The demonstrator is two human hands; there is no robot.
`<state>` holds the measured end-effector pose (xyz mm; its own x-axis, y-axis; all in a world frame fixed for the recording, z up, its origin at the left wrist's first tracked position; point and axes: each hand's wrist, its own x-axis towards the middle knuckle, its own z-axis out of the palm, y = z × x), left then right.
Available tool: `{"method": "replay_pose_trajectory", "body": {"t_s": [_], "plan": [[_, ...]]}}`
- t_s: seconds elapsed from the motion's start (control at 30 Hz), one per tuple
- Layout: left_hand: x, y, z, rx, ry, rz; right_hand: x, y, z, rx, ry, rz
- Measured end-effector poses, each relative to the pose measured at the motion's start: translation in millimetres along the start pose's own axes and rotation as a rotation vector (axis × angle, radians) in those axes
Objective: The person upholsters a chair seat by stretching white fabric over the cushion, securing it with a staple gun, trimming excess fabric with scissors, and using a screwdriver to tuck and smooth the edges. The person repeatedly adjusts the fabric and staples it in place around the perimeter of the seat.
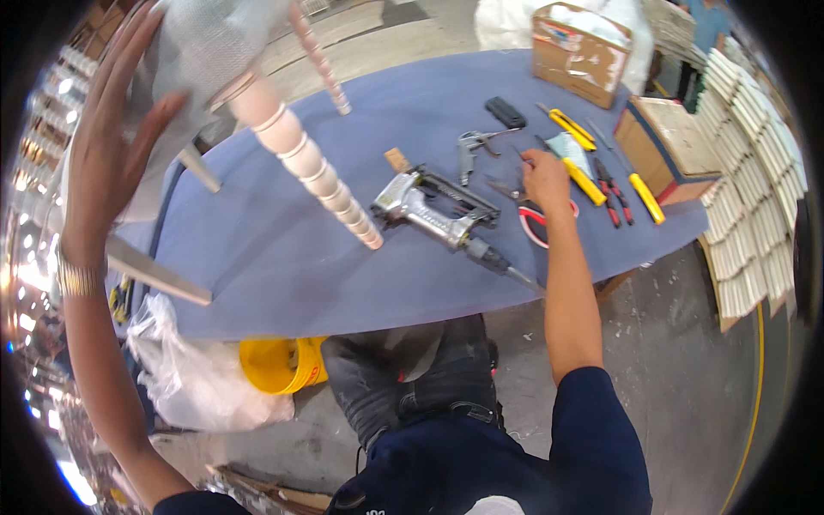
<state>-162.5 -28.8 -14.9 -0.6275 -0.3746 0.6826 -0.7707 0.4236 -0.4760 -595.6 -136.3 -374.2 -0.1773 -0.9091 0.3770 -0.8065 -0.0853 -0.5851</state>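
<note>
Two turned legs [300, 154] and two plain legs [159, 270] support the chair [225, 51], which stands on the left part of the blue-grey surface [266, 266]. The turned legs are pale pinkish, formed as stacked rounded sections separated by rings, and taper toward the foot. The plain legs are grey, straight and slimmer at the end. The seat carries a whitish covering with a woven, mesh-like texture.

The left hand [116, 146] is raised at the left side of the seat; its fingers are extended and spread, grasping nothing. Contact between palm and covering cannot be confirmed. The right hand [547, 178] is positioned over the tools on the right, just beside the scissors [534, 225] with red-and-white handles and a yellow-handled tool [585, 182]. Its fingers are bent together and point downward; whether they grip an item cannot be determined. A silver-coloured stapling tool [433, 215] lies between the chair and the right hand.

The upper part of the chair is cut off at the far edge of the view. The left hand hides part of the covering, and the greyish layer behind it is indistinct. The right hand obscures part of the scissors.
</note>
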Motion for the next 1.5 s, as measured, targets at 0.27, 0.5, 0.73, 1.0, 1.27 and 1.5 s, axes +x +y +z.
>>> {"method": "replay_pose_trajectory", "body": {"t_s": [0.27,0.5,0.73,1.0,1.27,1.5], "plan": [[-147.4,53.0,-20.1,-0.123,-0.003,-0.294,-25.7,28.9,-58.9,-0.417,0.126,-0.03],[-127.7,57.4,62.9,-1.314,0.313,-1.055,-15.8,76.7,-76.9,-0.294,0.12,-0.081],[-51.3,69.9,107.7,-1.679,0.278,-0.894,-86.6,-172.6,-137.5,0.577,0.25,-0.273],[-15.2,91.4,112.0,-1.706,0.506,-0.855,-79.4,-286.8,-131.4,0.121,0.558,-0.902],[-7.0,95.6,120.9,-1.698,0.642,-0.954,-80.3,-294.8,-130.0,0.0,0.573,-0.914],[-7.1,95.8,119.5,-1.685,0.678,-0.95,-86.0,-302.3,-143.7,-0.063,0.496,-0.857]]}}
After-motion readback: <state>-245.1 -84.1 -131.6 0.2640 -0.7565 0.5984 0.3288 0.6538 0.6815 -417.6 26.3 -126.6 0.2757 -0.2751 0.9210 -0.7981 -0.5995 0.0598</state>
